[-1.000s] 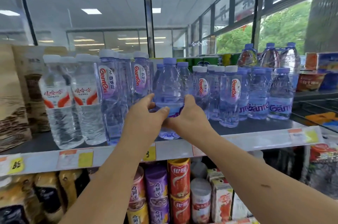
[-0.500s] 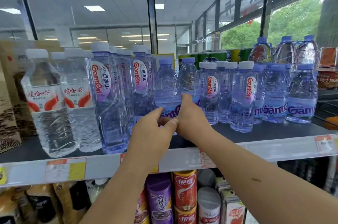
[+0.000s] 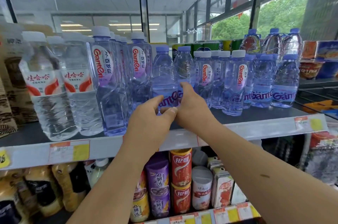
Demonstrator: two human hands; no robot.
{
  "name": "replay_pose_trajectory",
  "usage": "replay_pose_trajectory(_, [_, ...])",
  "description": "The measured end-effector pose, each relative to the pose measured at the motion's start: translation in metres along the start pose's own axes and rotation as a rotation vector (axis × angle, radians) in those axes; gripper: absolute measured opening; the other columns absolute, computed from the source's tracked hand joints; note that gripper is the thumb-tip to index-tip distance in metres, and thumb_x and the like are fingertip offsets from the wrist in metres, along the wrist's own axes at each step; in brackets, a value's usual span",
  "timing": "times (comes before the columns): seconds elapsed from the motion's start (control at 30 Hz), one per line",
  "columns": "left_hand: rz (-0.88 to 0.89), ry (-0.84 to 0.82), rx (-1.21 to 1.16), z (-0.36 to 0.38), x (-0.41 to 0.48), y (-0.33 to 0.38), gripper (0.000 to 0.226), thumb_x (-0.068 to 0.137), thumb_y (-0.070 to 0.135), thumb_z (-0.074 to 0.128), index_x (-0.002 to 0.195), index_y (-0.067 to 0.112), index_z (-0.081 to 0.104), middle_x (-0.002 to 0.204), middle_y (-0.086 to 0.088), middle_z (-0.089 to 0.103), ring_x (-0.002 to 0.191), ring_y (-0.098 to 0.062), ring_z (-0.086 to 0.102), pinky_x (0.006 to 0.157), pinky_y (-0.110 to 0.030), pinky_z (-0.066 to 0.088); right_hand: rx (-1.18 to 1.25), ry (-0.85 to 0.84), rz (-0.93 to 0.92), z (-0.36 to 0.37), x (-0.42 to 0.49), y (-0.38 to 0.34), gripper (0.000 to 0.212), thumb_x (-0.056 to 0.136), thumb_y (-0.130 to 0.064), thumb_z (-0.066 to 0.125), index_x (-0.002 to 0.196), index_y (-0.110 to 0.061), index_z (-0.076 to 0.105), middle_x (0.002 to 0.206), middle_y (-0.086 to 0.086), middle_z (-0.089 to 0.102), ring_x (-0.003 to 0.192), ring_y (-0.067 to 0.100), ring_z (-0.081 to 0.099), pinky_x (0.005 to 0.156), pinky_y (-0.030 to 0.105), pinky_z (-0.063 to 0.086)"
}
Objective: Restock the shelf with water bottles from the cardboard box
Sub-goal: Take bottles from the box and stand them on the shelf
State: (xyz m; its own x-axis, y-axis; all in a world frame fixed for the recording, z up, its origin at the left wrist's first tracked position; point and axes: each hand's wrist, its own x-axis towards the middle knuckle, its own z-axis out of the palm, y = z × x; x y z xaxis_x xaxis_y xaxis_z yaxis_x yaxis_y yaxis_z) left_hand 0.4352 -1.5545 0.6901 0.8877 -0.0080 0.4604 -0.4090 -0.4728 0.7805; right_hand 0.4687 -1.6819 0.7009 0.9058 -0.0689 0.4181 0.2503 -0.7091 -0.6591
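The dark top shelf spans the view from 9 to 3 o'clock, packed with water. At 9 o'clock stand clear Wahaha bottles; just beside them, tall Ganten bottles run back in rows. At the centre a small blue-capped Ganten bottle stands upright in the gap between those tall ones and the slim white-capped Ganten bottles at its 3 o'clock. A second small bottle sits close at its 1 o'clock, and squat Ganten bottles fill the far end at 3 o'clock. Both neighbouring rows hem the gap in tightly.

The right hand reaches in from 5 o'clock, thumb upright against the central bottle's label, its fingers hidden behind. The left hand comes from 6 o'clock, curved in a C before the bottle's base; I cannot tell whether it touches or grips.

Below, at 6 o'clock, red and purple cans are stacked, and price tags line the shelf edge.
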Motion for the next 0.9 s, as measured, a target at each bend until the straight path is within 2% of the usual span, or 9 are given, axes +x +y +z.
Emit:
replay_pose_trajectory(0.1, [0.029,-0.009,-0.028,-0.005,-0.015,-0.001,0.052,0.090,0.034,0.066,0.139,0.025,0.053,0.127,0.007,0.061,0.118,-0.011,0.056,0.103,-0.036,0.045,-0.021,0.028,-0.007,-0.003,-0.027,-0.005,0.056,0.086,-0.021,0.070,0.135,-0.015,0.045,0.099,-0.005,0.051,0.102,0.019,0.057,0.076,0.024,0.037])
replay_pose_trajectory(0.17, [0.035,-0.010,-0.052,-0.010,-0.028,-0.002,0.049,0.090,0.032,0.066,0.137,0.025,0.055,0.120,0.008,0.062,0.112,-0.010,0.059,0.099,-0.035,0.048,-0.034,0.062,-0.008,-0.003,-0.044,-0.008,0.055,0.084,-0.024,0.070,0.135,-0.016,0.051,0.113,-0.002,0.060,0.112,0.017,0.058,0.083,0.023,0.040])
replay_pose_trajectory(0.23, [0.025,-0.035,-0.084,-0.013,-0.042,-0.005,0.049,0.089,0.033,0.067,0.136,0.025,0.056,0.130,0.008,0.061,0.114,-0.011,0.060,0.100,-0.040,0.049,-0.042,0.107,-0.006,-0.005,-0.064,-0.010,0.054,0.083,-0.029,0.071,0.134,-0.020,0.056,0.125,-0.001,0.063,0.115,0.016,0.058,0.088,0.023,0.042])
replay_pose_trajectory(0.3, [0.006,-0.060,-0.120,-0.015,-0.059,-0.008,0.054,0.086,0.037,0.069,0.137,0.024,0.055,0.135,0.006,0.060,0.116,-0.012,0.060,0.100,-0.044,0.050,-0.037,0.127,-0.001,-0.008,-0.086,-0.009,0.050,0.083,-0.031,0.072,0.131,-0.022,0.060,0.122,-0.002,0.064,0.112,0.015,0.058,0.089,0.025,0.044])
replay_pose_trajectory(0.43, [-0.070,-0.085,-0.156,-0.009,-0.095,-0.020,0.049,0.088,0.028,0.069,0.135,0.023,0.057,0.133,0.005,0.061,0.113,-0.009,0.059,0.105,-0.040,0.046,0.019,0.101,0.042,-0.008,-0.134,0.003,0.042,0.084,-0.029,0.073,0.125,-0.022,0.066,0.120,-0.006,0.067,0.109,0.010,0.060,0.097,0.032,0.049])
replay_pose_trajectory(0.53, [-0.130,-0.116,-0.144,0.005,-0.133,-0.038,0.047,0.089,0.025,0.068,0.135,0.020,0.058,0.129,0.004,0.062,0.116,-0.009,0.058,0.103,-0.032,0.045,0.041,0.036,0.106,0.002,-0.177,0.028,0.036,0.085,-0.033,0.072,0.120,-0.027,0.068,0.113,-0.010,0.069,0.102,0.008,0.062,0.091,0.035,0.053])
replay_pose_trajectory(0.67, [-0.232,-0.164,-0.131,0.041,-0.194,-0.076,0.047,0.090,0.022,0.067,0.136,0.016,0.056,0.128,0.007,0.059,0.114,-0.007,0.057,0.092,-0.018,0.044,0.071,-0.071,0.190,0.030,-0.239,0.080,0.027,0.089,-0.026,0.068,0.116,-0.023,0.070,0.101,-0.007,0.069,0.087,0.009,0.064,0.076,0.029,0.057])
replay_pose_trajectory(0.8, [-0.359,-0.289,-0.019,0.083,-0.265,-0.128,0.043,0.094,0.028,0.063,0.136,0.020,0.056,0.135,0.002,0.059,0.119,-0.011,0.055,0.103,-0.036,0.045,0.066,-0.194,0.313,0.070,-0.301,0.146,0.035,0.090,-0.027,0.069,0.124,-0.023,0.066,0.114,-0.004,0.068,0.099,0.011,0.065,0.086,0.030,0.056])
replay_pose_trajectory(0.9, [-0.515,-0.357,-0.018,0.115,-0.319,-0.176,0.048,0.094,0.032,0.062,0.139,0.024,0.053,0.134,0.009,0.058,0.120,-0.008,0.052,0.101,-0.032,0.043,0.051,-0.290,0.426,0.109,-0.350,0.197,0.036,0.089,-0.026,0.070,0.125,-0.023,0.066,0.115,-0.007,0.067,0.094,0.008,0.067,0.077,0.022,0.056])
